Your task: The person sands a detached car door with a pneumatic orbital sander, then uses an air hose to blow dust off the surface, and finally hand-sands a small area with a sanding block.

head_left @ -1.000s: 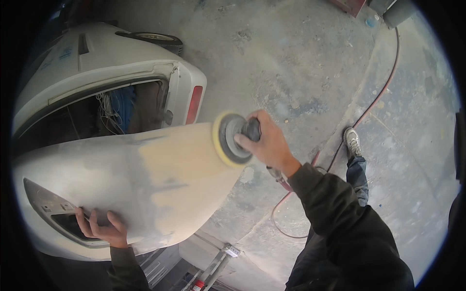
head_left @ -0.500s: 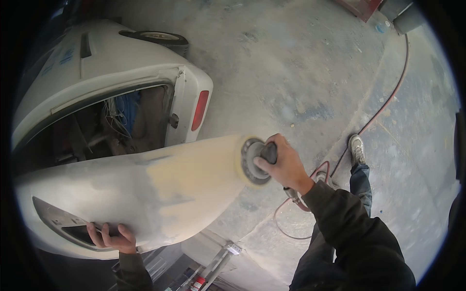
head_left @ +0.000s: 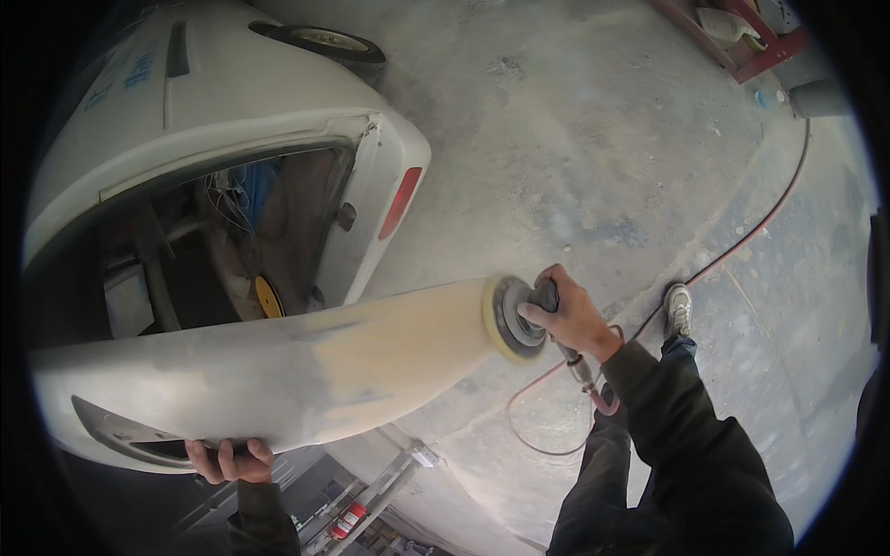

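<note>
My right hand (head_left: pixel 579 310) is wrapped round a grey air sander (head_left: pixel 527 318) with a round, yellowish pad. The pad's edge is at the rounded right end of a pale trunk lid (head_left: pixel 278 371), tilted against it; I cannot tell how firmly it touches. Beige filler (head_left: pixel 399 357) and grey patches cover that end of the lid. My left hand (head_left: pixel 232 461) has its fingers curled over the lid's near edge, beside a dark recess (head_left: pixel 125 431). A reddish hose (head_left: pixel 604 400) joins the sander's metal fitting below my right hand.
Beyond the lid stands the white car body (head_left: pixel 269 74) with its trunk opening (head_left: pixel 195 250), a red tail light (head_left: pixel 400 202) and a wheel (head_left: pixel 324 40). The air hose (head_left: pixel 751 232) runs across the concrete floor past my shoe (head_left: pixel 679 310). A red metal frame (head_left: pixel 760 46) stands far right.
The sander has moved slightly right and down in view, and its pad is tilted more edge-on. My view has shifted, showing a yellow disc inside the trunk. My left hand still grips the lid's edge.
</note>
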`<state>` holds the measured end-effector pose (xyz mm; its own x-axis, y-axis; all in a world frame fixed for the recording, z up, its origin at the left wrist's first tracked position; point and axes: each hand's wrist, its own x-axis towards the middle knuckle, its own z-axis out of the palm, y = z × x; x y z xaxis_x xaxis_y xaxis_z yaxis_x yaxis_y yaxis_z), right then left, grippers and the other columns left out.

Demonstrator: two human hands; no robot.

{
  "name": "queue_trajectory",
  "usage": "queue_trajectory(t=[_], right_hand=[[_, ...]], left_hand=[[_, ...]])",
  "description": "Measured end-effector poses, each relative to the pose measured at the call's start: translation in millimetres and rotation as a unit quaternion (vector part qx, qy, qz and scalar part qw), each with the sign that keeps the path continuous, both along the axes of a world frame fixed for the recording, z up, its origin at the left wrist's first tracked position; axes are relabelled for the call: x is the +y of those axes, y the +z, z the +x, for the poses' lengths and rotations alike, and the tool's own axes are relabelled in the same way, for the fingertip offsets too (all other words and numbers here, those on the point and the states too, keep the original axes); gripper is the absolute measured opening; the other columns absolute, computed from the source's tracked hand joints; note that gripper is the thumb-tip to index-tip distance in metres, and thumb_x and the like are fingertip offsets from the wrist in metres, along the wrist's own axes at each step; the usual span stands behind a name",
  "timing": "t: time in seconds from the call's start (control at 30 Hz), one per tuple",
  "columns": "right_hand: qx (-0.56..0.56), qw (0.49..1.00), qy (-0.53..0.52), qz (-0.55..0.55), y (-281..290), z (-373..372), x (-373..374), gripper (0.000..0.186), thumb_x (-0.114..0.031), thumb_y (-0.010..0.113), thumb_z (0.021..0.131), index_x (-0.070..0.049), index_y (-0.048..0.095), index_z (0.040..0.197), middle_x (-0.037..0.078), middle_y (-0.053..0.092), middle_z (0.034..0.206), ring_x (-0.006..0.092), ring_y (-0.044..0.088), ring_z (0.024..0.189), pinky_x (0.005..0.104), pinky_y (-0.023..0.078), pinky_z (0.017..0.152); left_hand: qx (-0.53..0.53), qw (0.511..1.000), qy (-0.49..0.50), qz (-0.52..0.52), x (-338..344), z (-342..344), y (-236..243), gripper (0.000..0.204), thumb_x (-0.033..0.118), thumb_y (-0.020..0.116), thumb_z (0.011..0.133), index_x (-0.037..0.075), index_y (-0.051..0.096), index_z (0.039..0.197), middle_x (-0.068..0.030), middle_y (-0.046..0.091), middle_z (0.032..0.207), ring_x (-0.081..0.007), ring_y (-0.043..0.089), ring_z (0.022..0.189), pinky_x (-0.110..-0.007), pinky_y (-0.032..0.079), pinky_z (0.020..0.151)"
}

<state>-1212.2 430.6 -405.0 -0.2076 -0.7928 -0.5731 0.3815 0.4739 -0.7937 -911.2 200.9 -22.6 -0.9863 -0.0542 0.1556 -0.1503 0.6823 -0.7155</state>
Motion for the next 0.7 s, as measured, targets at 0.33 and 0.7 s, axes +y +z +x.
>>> queue_trajectory(t=[0.33, 0.7], right_hand=[[-0.046, 0.922, 0.226, -0.312, 163, -82, -170, 0.065, -0.043, 0.077, 0.080, 0.001, 0.055, 0.121, 0.021, 0.067, 0.102, 0.0310, 0.068, 0.091, 0.0392, 0.054, 0.081], [-0.095, 0.969, 0.212, -0.084, -30, -72, -92, 0.045, -0.035, 0.080, 0.082, -0.003, 0.060, 0.107, 0.009, 0.065, 0.090, 0.0188, 0.065, 0.080, 0.0333, 0.052, 0.073]], left_hand=[[-0.001, 1.000, -0.003, -0.014, -1, 1, -4, 0.038, 0.040, 0.051, 0.103, 0.010, 0.042, 0.125, -0.0167, 0.032, 0.142, -0.0413, 0.037, 0.135, -0.060, 0.041, 0.109], [0.010, 1.000, -0.021, -0.016, -3, 6, -2, 0.037, 0.040, 0.051, 0.103, 0.012, 0.042, 0.127, -0.0162, 0.033, 0.142, -0.0398, 0.040, 0.134, -0.057, 0.042, 0.109]])
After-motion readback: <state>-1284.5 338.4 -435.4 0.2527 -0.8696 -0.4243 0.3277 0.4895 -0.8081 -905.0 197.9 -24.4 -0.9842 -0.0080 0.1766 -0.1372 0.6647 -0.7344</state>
